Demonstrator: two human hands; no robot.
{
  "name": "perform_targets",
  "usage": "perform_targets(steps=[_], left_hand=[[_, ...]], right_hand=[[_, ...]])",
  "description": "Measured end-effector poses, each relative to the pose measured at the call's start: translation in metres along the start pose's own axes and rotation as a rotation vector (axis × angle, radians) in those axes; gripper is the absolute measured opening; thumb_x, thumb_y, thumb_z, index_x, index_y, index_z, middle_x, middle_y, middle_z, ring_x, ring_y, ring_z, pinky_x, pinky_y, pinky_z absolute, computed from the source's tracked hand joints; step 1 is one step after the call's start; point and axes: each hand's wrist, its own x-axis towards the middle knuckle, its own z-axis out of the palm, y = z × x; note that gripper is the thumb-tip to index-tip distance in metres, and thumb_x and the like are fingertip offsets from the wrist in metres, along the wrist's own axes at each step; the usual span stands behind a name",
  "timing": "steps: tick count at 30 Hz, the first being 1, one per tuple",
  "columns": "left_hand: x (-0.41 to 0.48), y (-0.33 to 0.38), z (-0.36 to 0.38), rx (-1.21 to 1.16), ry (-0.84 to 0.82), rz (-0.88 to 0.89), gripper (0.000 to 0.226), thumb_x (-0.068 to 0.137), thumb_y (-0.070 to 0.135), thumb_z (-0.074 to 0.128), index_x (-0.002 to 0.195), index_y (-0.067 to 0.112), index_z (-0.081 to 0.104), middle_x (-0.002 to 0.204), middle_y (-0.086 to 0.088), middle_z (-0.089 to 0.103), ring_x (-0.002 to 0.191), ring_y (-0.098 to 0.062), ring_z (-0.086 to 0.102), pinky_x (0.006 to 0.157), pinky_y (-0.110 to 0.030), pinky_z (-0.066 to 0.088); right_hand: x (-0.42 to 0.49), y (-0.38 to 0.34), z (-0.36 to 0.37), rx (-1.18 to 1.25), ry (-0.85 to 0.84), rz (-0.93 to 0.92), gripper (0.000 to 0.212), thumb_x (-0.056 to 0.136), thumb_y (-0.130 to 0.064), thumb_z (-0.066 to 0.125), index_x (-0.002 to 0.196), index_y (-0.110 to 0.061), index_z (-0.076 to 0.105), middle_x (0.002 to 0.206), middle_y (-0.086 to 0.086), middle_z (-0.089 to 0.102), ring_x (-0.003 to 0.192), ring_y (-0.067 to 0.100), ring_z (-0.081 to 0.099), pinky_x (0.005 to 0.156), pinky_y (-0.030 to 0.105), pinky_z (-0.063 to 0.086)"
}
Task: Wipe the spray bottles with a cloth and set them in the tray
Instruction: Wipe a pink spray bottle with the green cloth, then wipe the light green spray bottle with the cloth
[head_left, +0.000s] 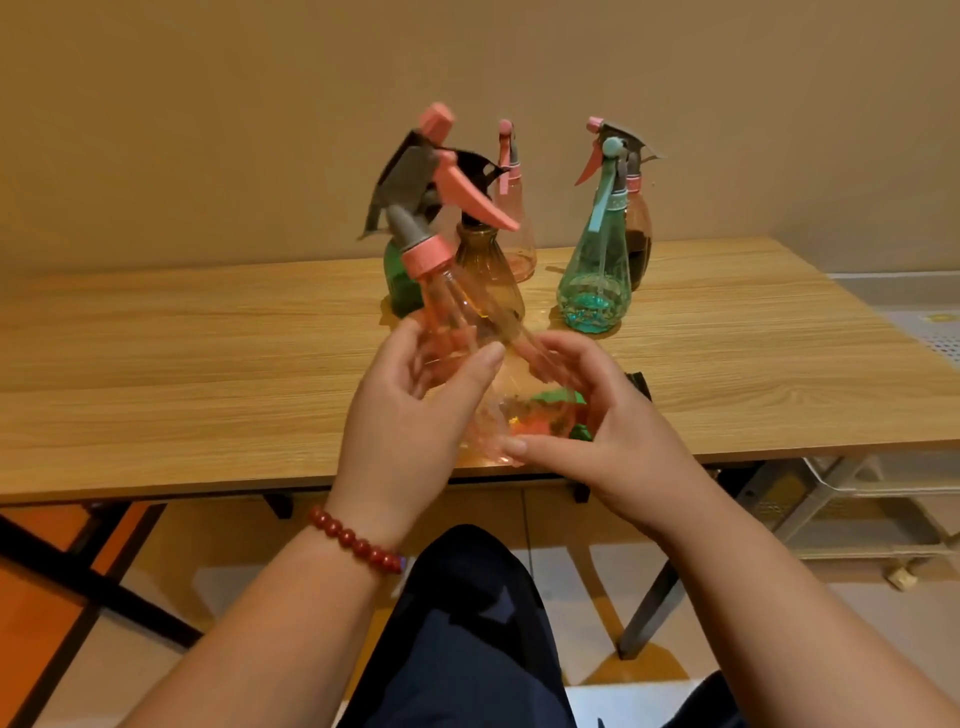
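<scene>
I hold a clear pink spray bottle with a pink and grey trigger head, tilted to the left above the table's front edge. My left hand grips its middle and my right hand cups its base. A green cloth shows through the bottle's base and beside my right hand. Several more spray bottles stand behind: a dark green one, an amber one, a pale pink one, a teal one and a brown one. No tray is in view.
The wooden table stretches left and right, with a beige wall behind it. A small black object lies just right of my right hand. A metal shelf rack stands low on the right. My knees are under the table edge.
</scene>
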Motion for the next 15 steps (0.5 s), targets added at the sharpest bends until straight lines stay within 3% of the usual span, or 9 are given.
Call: perform_targets(steps=[3,6,9,11,13,15], left_hand=[[0.003,0.005,0.007,0.065,-0.018,0.033,0.028,0.085,0.035,0.065,0.112,0.038,0.061,0.1,0.021,0.069,0.094,0.004,0.064,0.081,-0.029,0.056],[0.008,0.006,0.016,0.045,-0.079,0.019,0.036,0.09,0.039,0.057,0.126,0.035,0.058,0.105,0.022,0.067,0.098,0.006,0.062,0.08,-0.022,0.054],[0.015,0.0,0.026,0.062,-0.07,0.0,0.048,0.092,0.041,0.053,0.139,0.035,0.046,0.119,0.024,0.058,0.111,0.008,0.055,0.091,-0.02,0.049],[0.018,-0.006,0.033,0.181,-0.06,0.019,0.043,0.095,0.038,0.051,0.137,0.034,0.048,0.123,0.021,0.056,0.11,0.011,0.051,0.089,-0.012,0.044],[0.02,-0.013,0.042,0.298,-0.063,0.037,0.036,0.097,0.034,0.05,0.133,0.03,0.054,0.127,0.014,0.057,0.108,0.007,0.051,0.086,-0.009,0.042],[0.023,-0.021,0.054,0.388,-0.098,0.019,0.035,0.098,0.033,0.049,0.132,0.028,0.055,0.133,0.008,0.054,0.113,0.001,0.048,0.093,-0.018,0.042]], right_hand=[[0.002,-0.009,-0.005,-0.121,0.034,0.022,0.072,0.055,-0.054,0.08,0.115,-0.054,0.04,0.116,-0.029,0.054,0.108,-0.016,0.05,0.088,0.015,0.048],[0.0,-0.01,-0.014,-0.148,0.075,0.012,0.069,0.062,-0.044,0.083,0.116,-0.055,0.041,0.11,-0.034,0.055,0.104,-0.018,0.052,0.085,0.007,0.045],[-0.005,-0.002,-0.03,-0.09,0.153,0.042,0.069,0.065,-0.036,0.083,0.123,-0.044,0.046,0.115,-0.028,0.057,0.108,-0.01,0.056,0.093,0.021,0.05],[-0.007,0.005,-0.043,-0.08,0.244,0.056,0.075,0.063,-0.038,0.082,0.129,-0.036,0.046,0.122,-0.021,0.057,0.113,-0.001,0.056,0.096,0.03,0.051],[-0.007,0.011,-0.058,-0.103,0.333,0.064,0.075,0.066,-0.037,0.082,0.131,-0.034,0.045,0.126,-0.019,0.056,0.118,0.001,0.053,0.095,0.026,0.048],[-0.005,0.018,-0.074,-0.132,0.393,0.076,0.077,0.068,-0.035,0.082,0.135,-0.031,0.044,0.13,-0.019,0.053,0.121,0.001,0.049,0.091,0.016,0.042]])
